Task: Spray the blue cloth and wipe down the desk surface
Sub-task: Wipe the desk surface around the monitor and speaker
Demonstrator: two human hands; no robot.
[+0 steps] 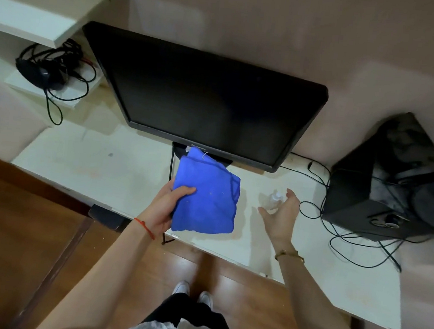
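Observation:
My left hand (165,207) grips the folded blue cloth (206,194) by its left edge, thumb on top, and holds it above the white desk (99,169) in front of the monitor. My right hand (281,214) hovers open, fingers spread, just right of and around a small clear spray bottle (275,198) that stands on the desk. The fingers are close to the bottle; whether they touch it is unclear.
A black monitor (206,97) stands at the back of the desk. A black speaker (392,178) with loose cables (357,239) sits at the right. Tangled cables and a headset (47,71) lie at the back left under white shelves. The desk's front edge runs diagonally above a wooden floor.

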